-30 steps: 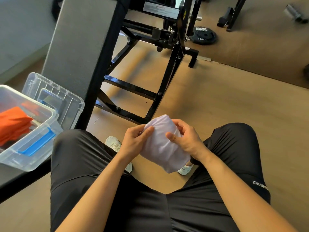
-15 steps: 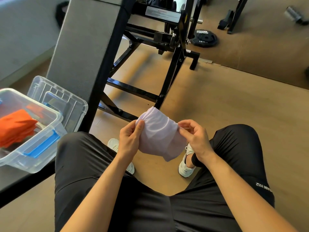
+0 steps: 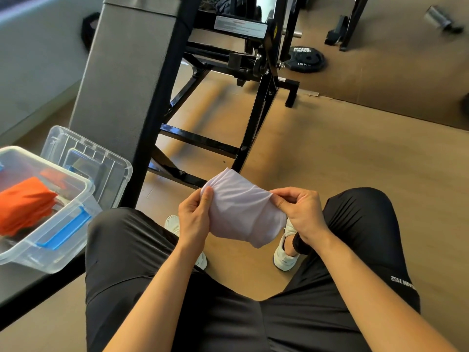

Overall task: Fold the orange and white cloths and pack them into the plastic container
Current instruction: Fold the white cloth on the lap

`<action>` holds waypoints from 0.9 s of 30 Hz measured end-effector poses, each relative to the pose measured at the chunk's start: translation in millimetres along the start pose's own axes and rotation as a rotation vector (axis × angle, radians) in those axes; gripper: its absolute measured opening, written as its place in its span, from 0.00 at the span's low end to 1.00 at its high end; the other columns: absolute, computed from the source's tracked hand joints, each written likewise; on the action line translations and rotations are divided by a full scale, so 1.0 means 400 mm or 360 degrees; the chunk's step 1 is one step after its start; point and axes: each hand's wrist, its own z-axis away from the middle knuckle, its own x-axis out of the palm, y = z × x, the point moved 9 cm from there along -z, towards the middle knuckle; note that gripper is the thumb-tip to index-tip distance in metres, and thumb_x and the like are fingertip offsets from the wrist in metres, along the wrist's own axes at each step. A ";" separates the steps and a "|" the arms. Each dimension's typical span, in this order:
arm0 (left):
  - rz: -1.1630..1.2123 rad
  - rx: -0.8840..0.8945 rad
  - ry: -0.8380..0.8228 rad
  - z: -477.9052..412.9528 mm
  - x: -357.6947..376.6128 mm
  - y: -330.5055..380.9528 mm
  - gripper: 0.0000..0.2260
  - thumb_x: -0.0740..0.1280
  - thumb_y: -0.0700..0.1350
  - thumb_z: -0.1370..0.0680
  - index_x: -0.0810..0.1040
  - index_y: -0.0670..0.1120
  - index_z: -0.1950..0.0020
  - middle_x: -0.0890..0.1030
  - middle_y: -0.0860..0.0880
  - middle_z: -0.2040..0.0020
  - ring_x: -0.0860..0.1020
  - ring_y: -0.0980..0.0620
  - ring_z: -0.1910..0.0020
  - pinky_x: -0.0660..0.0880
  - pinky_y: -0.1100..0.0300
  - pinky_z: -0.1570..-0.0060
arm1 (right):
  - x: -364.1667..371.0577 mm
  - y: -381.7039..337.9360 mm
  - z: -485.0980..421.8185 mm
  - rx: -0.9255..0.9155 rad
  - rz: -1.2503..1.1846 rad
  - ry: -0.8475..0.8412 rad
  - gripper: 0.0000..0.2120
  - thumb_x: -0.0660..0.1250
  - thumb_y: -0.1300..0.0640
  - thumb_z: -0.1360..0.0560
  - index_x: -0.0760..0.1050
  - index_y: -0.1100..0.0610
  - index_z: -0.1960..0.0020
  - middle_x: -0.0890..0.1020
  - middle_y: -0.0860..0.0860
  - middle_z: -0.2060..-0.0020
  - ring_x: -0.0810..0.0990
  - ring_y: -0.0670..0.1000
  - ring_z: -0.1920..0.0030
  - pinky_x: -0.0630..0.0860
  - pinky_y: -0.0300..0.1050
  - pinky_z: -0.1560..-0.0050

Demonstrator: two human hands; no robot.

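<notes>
A white cloth [image 3: 239, 208] hangs bunched in the air between my knees. My left hand [image 3: 195, 218] pinches its left edge and my right hand [image 3: 303, 215] pinches its right edge, so the cloth is stretched between them. At the far left a clear plastic container [image 3: 54, 246] with blue handle clips sits on a dark bench. A folded orange cloth [image 3: 24, 203] lies inside it.
The container's clear lid [image 3: 101, 158] leans behind it. A grey padded bench [image 3: 127, 72] and a black machine frame [image 3: 253, 133] stand ahead. A weight plate [image 3: 305, 59] lies on the wooden floor. My legs in black shorts fill the foreground.
My hands moved apart, pulling the white cloth from a rounded bundle into a wider stretched shape. The camera shifted slightly, and the container stayed in place.
</notes>
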 end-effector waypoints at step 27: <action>-0.0373 -0.0005 -0.0642 0.033 0.095 -0.016 0.11 0.66 0.48 0.18 0.85 0.42 0.48 0.84 0.37 0.56 0.81 0.50 0.62 0.76 0.56 0.62 | 0.119 0.075 0.043 0.0524 -0.0251 -0.0440 0.15 0.74 0.44 0.28 0.79 0.56 0.52 0.82 0.56 0.53 0.80 0.56 0.52 0.78 0.54 0.53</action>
